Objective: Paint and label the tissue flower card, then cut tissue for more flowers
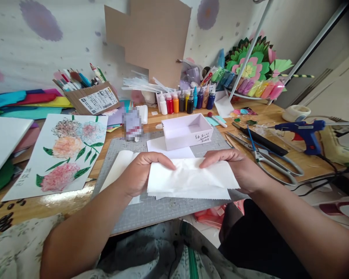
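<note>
Between my two hands I hold a folded white tissue paper (189, 178), its long side running left to right and its lower edges in offset layers. My left hand (145, 168) grips the left end, thumb on top and fingers hidden beneath. On the right end, my right hand (231, 166) pinches in the same way. The paper is above a grey cutting mat (163, 215). Just beyond it stands an open white paper box (189, 133) with handwriting on one side, over a white sheet (155, 144). A white roll (116, 166) lies left of my left hand.
A flower painting (69, 155) lies at the left, with dark seeds (1, 224) near the front edge. Paint bottles (189, 101) line the back. Scissors (264, 159) and a blue glue gun (304, 131) with a cord occupy the right. A cardboard pen box (93, 99) stands back left.
</note>
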`<control>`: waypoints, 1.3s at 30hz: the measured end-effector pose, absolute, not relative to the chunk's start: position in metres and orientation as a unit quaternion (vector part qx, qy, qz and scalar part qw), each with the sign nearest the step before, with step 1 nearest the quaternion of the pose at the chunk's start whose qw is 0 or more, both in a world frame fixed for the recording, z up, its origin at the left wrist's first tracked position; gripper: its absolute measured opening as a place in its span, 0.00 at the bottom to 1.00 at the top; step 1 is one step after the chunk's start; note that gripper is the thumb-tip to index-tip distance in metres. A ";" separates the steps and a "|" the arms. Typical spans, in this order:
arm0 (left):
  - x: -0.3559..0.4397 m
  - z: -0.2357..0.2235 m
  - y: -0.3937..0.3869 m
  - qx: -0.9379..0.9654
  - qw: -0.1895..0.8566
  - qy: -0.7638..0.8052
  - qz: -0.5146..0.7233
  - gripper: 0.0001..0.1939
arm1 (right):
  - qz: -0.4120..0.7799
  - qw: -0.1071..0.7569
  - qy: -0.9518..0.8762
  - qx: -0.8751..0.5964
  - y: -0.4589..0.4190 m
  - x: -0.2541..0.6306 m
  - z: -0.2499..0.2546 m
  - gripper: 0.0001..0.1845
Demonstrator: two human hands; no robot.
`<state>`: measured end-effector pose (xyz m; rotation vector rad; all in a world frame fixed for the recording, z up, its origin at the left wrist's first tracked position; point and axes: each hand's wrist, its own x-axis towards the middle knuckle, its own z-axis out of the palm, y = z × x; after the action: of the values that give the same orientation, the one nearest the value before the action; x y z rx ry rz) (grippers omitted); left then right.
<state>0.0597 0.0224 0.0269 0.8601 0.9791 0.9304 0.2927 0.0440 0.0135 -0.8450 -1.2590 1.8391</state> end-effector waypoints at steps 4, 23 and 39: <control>0.064 0.019 0.021 0.372 0.691 0.385 0.486 0.22 | 0.701 0.414 -0.475 -0.333 0.042 0.290 0.013 0.04; 0.079 0.004 0.011 0.313 0.739 0.225 0.552 0.31 | 0.706 0.546 -0.238 -0.383 0.025 0.228 -0.013 0.28; 0.066 0.013 0.022 0.265 0.627 0.416 0.603 0.19 | 0.719 0.518 -0.381 -0.264 0.022 0.247 -0.015 0.35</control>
<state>0.0662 0.0218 0.0128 0.6074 0.9547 1.3833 0.2468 0.0222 -0.0154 -0.6332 -0.9145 1.7247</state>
